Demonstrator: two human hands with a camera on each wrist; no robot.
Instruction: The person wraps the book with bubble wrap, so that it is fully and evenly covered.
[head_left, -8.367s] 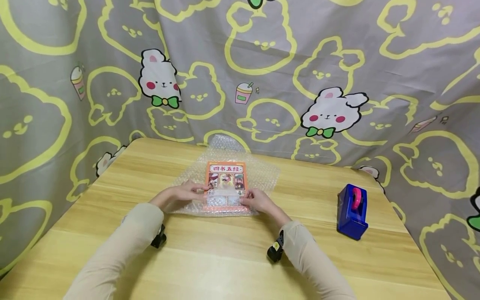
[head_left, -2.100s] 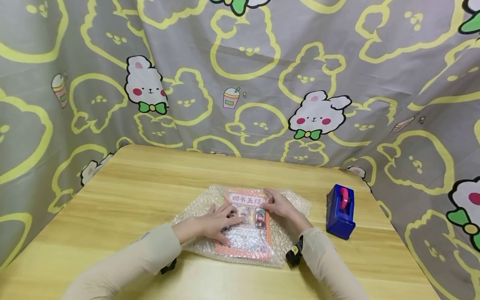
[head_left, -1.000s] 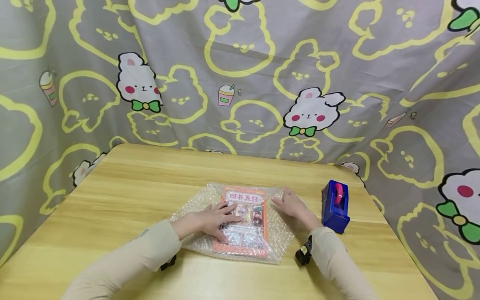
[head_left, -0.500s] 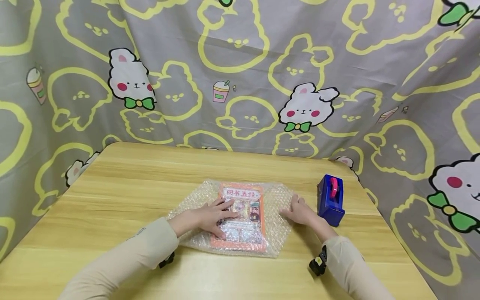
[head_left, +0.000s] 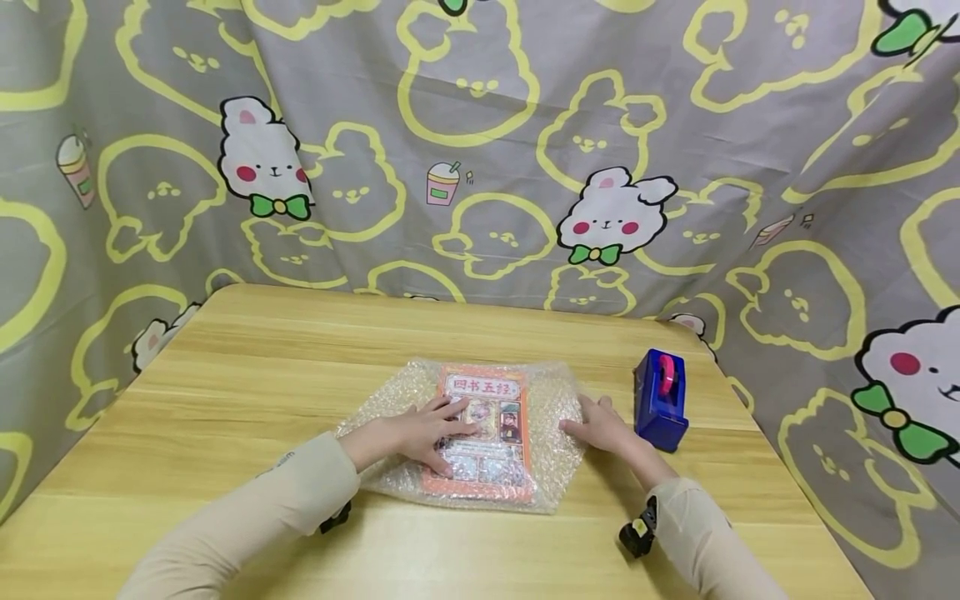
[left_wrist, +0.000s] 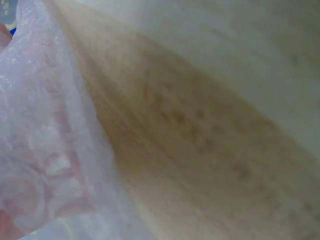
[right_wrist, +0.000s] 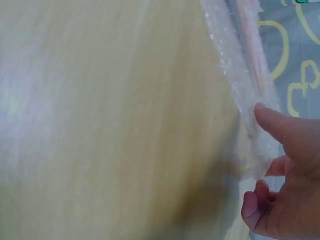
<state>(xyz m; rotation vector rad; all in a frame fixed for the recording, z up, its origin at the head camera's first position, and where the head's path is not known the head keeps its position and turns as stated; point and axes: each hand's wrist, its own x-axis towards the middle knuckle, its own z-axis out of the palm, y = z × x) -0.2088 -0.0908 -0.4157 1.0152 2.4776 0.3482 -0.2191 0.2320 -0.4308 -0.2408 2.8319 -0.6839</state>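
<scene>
An orange-bordered book (head_left: 483, 433) lies face up on the table, covered by clear bubble wrap (head_left: 551, 467) that spreads past it on both sides. My left hand (head_left: 420, 433) rests with spread fingers on the wrap over the cover's left part. At the wrap's right edge my right hand (head_left: 603, 425) pinches the film. In the right wrist view the thumb of the right hand (right_wrist: 295, 155) lies on top of the wrap's edge (right_wrist: 257, 125), with fingers below it. The left wrist view shows the wrap (left_wrist: 50, 125) close up, slightly above the table.
A blue tape dispenser (head_left: 660, 408) with a pink core stands to the right, just beyond my right hand. The wooden table (head_left: 315, 333) reaches back to a grey patterned curtain (head_left: 480, 117).
Earlier the wrap stood spread open behind the book; it now covers the book, which sits nearer. My right hand has slid from the book's upper right to the wrap's right edge.
</scene>
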